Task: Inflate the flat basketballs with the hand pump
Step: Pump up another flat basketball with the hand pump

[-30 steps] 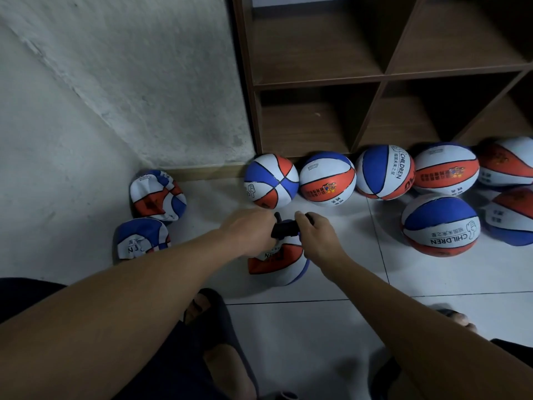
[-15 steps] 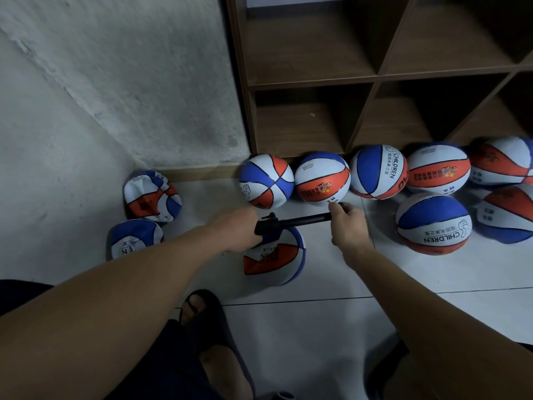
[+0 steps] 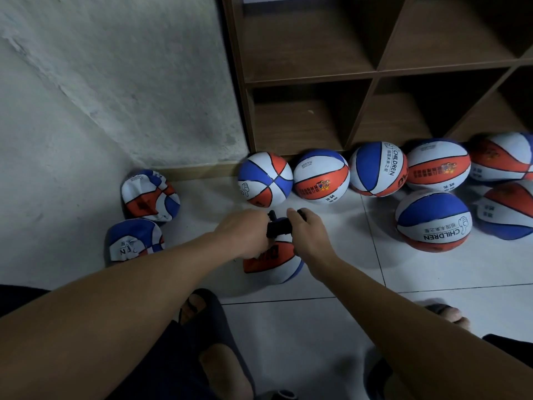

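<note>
A black hand pump (image 3: 278,226) sits over a red, white and blue basketball (image 3: 274,262) on the floor tiles in front of me. My left hand (image 3: 245,230) grips the pump's body on the left side. Curled round the pump's handle, my right hand (image 3: 307,235) is pushed close against the body, so the rod is hidden. Two flat, crumpled basketballs lie at the left by the wall, one (image 3: 150,194) behind the other (image 3: 134,241).
Several round basketballs (image 3: 265,179) line the foot of a brown wooden shelf unit (image 3: 372,76) at the back and right. A rough white wall (image 3: 115,82) closes the left side. My sandalled feet (image 3: 202,310) are below the ball.
Half a second ago my right hand had drawn the pump handle out to the right with the rod showing. Now it has pushed the handle back in against the pump body.
</note>
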A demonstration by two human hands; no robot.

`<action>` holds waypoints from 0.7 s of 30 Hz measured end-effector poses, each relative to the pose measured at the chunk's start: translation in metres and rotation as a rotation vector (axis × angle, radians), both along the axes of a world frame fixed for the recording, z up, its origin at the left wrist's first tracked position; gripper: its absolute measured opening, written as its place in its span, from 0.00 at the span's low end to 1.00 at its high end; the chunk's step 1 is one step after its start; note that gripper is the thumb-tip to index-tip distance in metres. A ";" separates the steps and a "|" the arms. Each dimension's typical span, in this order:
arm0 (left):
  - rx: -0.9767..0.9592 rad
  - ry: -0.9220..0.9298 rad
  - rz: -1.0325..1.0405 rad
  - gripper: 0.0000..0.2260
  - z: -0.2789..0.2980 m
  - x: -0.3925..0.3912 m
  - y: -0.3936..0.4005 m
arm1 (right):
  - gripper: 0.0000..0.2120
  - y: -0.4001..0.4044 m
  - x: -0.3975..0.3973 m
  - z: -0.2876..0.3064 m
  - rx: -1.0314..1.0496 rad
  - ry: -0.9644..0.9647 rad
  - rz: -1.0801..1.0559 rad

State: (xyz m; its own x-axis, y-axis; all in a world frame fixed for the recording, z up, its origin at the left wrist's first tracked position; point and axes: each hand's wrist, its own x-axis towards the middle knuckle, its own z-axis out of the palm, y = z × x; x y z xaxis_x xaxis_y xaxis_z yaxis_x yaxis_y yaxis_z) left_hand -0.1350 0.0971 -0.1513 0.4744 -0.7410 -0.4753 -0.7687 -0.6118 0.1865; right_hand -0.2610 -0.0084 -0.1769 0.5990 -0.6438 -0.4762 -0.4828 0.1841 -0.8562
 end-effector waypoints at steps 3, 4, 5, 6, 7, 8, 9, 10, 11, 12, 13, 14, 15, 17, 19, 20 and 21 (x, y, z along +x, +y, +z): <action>-0.002 0.001 -0.002 0.07 -0.006 -0.001 -0.001 | 0.14 -0.004 -0.001 -0.002 -0.021 0.012 0.005; -0.002 0.001 -0.006 0.07 -0.007 0.000 -0.001 | 0.14 -0.005 -0.001 -0.003 -0.037 0.014 0.012; -0.002 0.003 -0.008 0.08 -0.007 0.001 -0.001 | 0.16 -0.007 -0.001 -0.004 -0.055 0.021 0.027; 0.000 0.002 -0.009 0.09 -0.006 0.003 0.000 | 0.17 -0.007 -0.002 -0.005 -0.074 0.032 0.053; 0.005 0.000 -0.009 0.10 -0.006 0.004 0.001 | 0.18 -0.010 -0.003 -0.007 -0.087 0.041 0.078; 0.007 -0.003 -0.010 0.11 -0.007 0.007 0.002 | 0.19 -0.015 -0.005 -0.009 -0.095 0.049 0.091; 0.010 -0.008 -0.008 0.13 -0.008 0.010 0.004 | 0.20 -0.022 -0.009 -0.011 -0.098 0.058 0.082; 0.016 -0.013 -0.004 0.14 -0.009 0.013 0.007 | 0.19 -0.032 -0.013 -0.014 -0.091 0.070 0.047; 0.030 -0.014 0.000 0.14 -0.009 0.018 0.010 | 0.17 -0.044 -0.019 -0.016 -0.067 0.071 -0.010; 0.044 -0.005 0.006 0.13 -0.008 0.023 0.013 | 0.15 -0.056 -0.025 -0.018 -0.022 0.057 -0.075; 0.050 0.016 0.018 0.13 -0.007 0.026 0.015 | 0.14 -0.067 -0.030 -0.020 0.029 0.033 -0.126; 0.046 0.041 0.030 0.13 -0.006 0.028 0.016 | 0.13 -0.076 -0.035 -0.022 0.073 0.008 -0.153; 0.039 0.060 0.035 0.13 -0.005 0.028 0.016 | 0.13 -0.081 -0.038 -0.023 0.104 -0.013 -0.162; 0.032 0.068 0.028 0.13 -0.003 0.025 0.014 | 0.13 -0.086 -0.039 -0.025 0.135 -0.025 -0.161; 0.034 0.049 0.010 0.13 -0.003 0.024 0.012 | 0.13 -0.083 -0.037 -0.025 0.127 -0.005 -0.161; 0.036 0.043 0.002 0.12 -0.004 0.024 0.011 | 0.13 -0.079 -0.035 -0.024 0.097 0.009 -0.149; 0.036 0.045 -0.004 0.12 -0.004 0.023 0.010 | 0.13 -0.075 -0.033 -0.024 0.056 0.024 -0.125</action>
State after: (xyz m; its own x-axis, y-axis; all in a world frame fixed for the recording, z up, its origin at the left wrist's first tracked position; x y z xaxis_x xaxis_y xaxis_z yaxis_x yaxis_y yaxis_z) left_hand -0.1118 0.1074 -0.1551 0.4495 -0.7245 -0.5225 -0.7623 -0.6161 0.1985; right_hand -0.2940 -0.0829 -0.2011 0.5037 -0.6850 -0.5263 -0.4731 0.2910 -0.8316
